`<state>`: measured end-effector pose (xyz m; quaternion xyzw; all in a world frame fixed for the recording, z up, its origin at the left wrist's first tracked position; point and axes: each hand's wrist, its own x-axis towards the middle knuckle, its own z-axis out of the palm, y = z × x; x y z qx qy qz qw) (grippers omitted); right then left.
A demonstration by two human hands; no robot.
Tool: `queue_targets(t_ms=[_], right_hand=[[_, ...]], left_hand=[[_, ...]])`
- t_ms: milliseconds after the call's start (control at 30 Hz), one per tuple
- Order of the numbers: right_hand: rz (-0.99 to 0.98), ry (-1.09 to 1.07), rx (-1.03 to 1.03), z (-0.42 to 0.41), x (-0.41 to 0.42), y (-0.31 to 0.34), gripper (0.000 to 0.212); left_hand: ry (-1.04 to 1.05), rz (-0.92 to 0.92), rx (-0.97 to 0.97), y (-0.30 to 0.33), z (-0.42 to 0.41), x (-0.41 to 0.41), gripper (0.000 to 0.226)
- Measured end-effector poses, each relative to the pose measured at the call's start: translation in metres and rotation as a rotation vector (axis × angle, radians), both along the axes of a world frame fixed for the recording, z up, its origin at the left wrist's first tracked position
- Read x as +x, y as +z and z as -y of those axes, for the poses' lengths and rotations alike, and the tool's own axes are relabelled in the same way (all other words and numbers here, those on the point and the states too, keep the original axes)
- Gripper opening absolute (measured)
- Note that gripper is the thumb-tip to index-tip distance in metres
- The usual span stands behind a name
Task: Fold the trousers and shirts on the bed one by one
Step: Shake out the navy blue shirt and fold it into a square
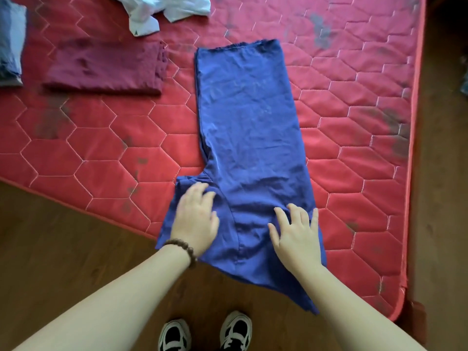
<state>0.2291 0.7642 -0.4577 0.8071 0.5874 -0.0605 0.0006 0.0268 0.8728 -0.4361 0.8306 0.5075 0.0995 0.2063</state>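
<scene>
Both hands lie flat, fingers spread: left hand (193, 219) and right hand (296, 236) press the blue trousers (248, 117). Likely smoothing the waist end, at six o'clock on the bed (101, 153), before folding.

— Where are we looking from?
— We have one wide-angle view, worn on the head, facing forward and steeply down over the mattress (354, 102) edge, close enough that our own shoes (205, 333) show at the bottom.

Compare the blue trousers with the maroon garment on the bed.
The blue trousers lie long and only halved, legs stacked, their waist end hanging over the bed edge; the maroon garment is a compact folded rectangle wholly on the bed. Left hand and right hand rest on the trousers; nothing touches the maroon garment. Both lie flat.
</scene>
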Motion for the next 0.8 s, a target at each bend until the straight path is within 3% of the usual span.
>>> queue_targets(t_ms=[133, 267, 400, 467, 633, 700, 800], right_hand=[[-0.111, 0.132, 0.105, -0.041, 0.013, -0.002, 0.041], [-0.12, 0.138, -0.064, -0.087, 0.032, -0.009, 0.049], [0.035, -0.017, -0.025, -0.129, 0.054, -0.008, 0.027], [0.068, -0.055, -0.001, -0.157, 0.064, -0.008, 0.018], [-0.112, 0.088, 0.08, -0.241, 0.068, -0.021, 0.04], [-0.124, 0.098, 0.056, -0.268, 0.072, -0.027, 0.045], [-0.048, -0.087, 0.011, -0.297, 0.098, -0.035, 0.051]], left_hand=[[-0.285, -0.164, -0.066, -0.014, -0.014, 0.059, 0.056], [-0.035, -0.41, -0.066, -0.032, -0.055, 0.079, 0.059], [0.223, -0.401, 0.005, -0.029, -0.102, 0.079, 0.034], [0.237, -0.372, 0.057, -0.032, -0.133, 0.087, 0.034], [-0.036, -0.294, 0.02, -0.056, -0.198, 0.122, 0.059], [0.021, -0.289, 0.027, -0.065, -0.224, 0.123, 0.06], [0.178, -0.285, 0.038, -0.071, -0.265, 0.11, 0.059]])
